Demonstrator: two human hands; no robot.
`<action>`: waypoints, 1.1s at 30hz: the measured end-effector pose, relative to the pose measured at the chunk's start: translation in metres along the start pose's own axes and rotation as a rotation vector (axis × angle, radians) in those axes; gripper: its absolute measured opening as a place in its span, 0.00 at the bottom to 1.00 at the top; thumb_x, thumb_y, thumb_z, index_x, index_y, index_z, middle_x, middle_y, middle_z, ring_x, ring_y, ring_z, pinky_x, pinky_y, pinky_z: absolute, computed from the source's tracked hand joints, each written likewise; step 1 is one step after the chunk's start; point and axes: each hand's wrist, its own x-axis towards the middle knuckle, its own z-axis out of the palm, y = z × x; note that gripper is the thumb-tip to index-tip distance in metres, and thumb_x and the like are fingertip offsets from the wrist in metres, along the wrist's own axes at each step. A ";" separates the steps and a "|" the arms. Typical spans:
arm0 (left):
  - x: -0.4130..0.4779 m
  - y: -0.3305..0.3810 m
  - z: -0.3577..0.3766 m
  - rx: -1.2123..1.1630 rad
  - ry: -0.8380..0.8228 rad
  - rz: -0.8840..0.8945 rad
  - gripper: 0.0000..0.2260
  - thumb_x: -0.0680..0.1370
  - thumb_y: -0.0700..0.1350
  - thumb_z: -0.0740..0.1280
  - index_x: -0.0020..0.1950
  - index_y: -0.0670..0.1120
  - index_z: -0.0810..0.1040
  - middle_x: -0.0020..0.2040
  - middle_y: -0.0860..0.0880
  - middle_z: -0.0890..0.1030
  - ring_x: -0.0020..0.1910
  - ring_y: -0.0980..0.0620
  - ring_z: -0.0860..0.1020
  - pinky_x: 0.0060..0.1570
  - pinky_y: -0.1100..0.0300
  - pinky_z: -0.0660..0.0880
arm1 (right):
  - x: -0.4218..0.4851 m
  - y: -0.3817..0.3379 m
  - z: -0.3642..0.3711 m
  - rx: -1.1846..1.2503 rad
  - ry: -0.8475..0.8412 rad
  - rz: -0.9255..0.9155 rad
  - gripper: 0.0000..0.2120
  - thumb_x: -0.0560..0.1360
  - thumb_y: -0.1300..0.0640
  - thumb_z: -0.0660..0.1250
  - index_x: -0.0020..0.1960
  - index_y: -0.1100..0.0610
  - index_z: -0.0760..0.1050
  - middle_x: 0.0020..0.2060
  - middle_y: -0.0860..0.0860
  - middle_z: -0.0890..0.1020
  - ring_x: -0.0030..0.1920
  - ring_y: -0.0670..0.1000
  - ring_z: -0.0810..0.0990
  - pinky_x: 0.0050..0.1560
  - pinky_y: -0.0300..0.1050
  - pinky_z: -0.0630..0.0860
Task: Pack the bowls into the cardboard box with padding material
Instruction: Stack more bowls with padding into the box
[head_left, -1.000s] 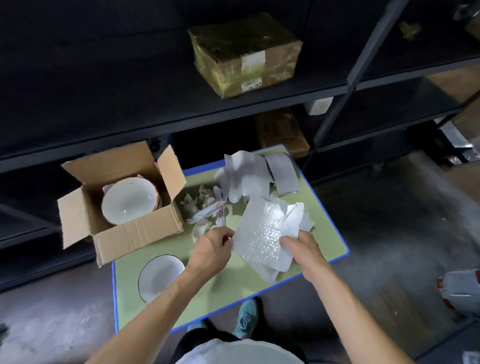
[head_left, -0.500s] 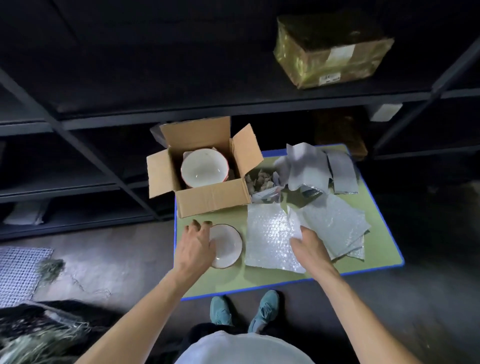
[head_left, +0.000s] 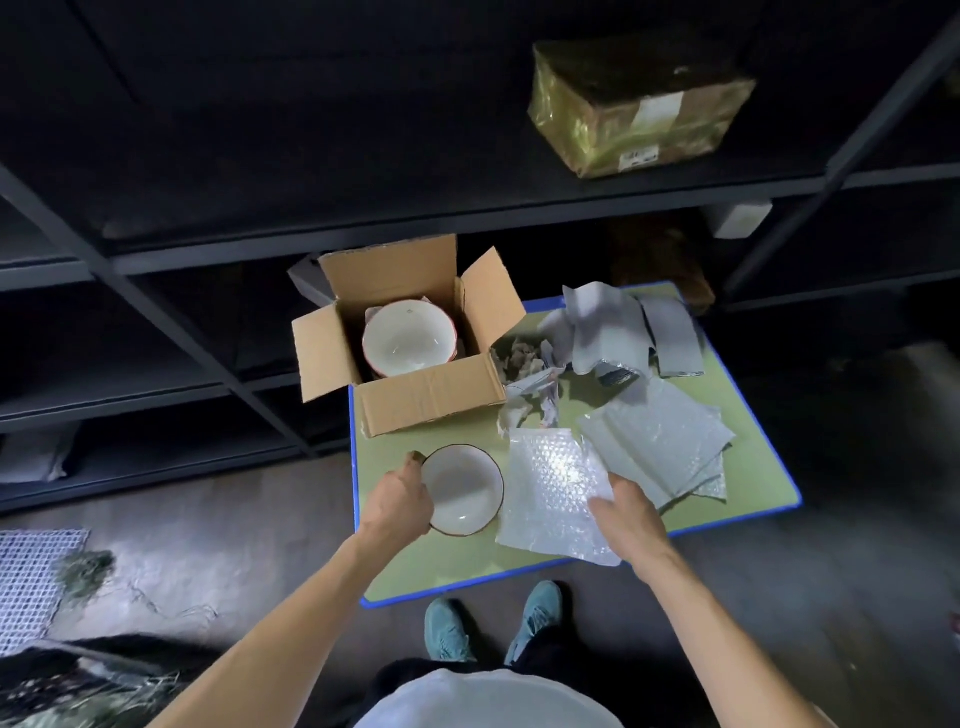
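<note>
With the left hand (head_left: 397, 499), grips the left rim of the loose bowl (head_left: 462, 491); with the right hand (head_left: 628, 519), holds the near edge of the bubble wrap sheet (head_left: 550, 483) lying just beside it. Sits upright on the green counter (head_left: 748, 483), mouth up, in front of the cardboard box (head_left: 431, 400), where a second bowl (head_left: 408, 343) lies mouth up. Round, so no long axis to speak of. Probably ceramic: stiff, glazed, slippery, quick to chip at the rim. Best lifted with fingers under the base and thumb over the rim, then set mid-sheet on the soft, light wrap
</note>
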 end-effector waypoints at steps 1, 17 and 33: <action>-0.003 0.004 -0.003 -0.005 0.001 0.022 0.15 0.80 0.37 0.53 0.66 0.44 0.67 0.41 0.41 0.83 0.38 0.44 0.83 0.31 0.57 0.74 | 0.002 0.005 0.000 0.018 -0.009 0.009 0.22 0.79 0.57 0.57 0.73 0.57 0.69 0.62 0.53 0.78 0.56 0.56 0.76 0.51 0.46 0.72; -0.029 0.062 -0.015 -0.136 -0.085 0.291 0.12 0.81 0.40 0.56 0.64 0.48 0.70 0.35 0.48 0.82 0.27 0.56 0.80 0.23 0.71 0.68 | -0.015 -0.008 0.002 0.668 -0.216 0.045 0.18 0.74 0.56 0.63 0.61 0.61 0.79 0.53 0.60 0.84 0.53 0.57 0.83 0.51 0.51 0.78; -0.036 0.040 -0.033 -0.201 -0.037 0.210 0.35 0.72 0.74 0.59 0.69 0.51 0.70 0.55 0.52 0.76 0.49 0.54 0.78 0.46 0.58 0.73 | -0.032 -0.024 -0.012 0.667 -0.283 -0.124 0.10 0.72 0.60 0.69 0.52 0.58 0.79 0.43 0.55 0.86 0.51 0.60 0.83 0.57 0.59 0.78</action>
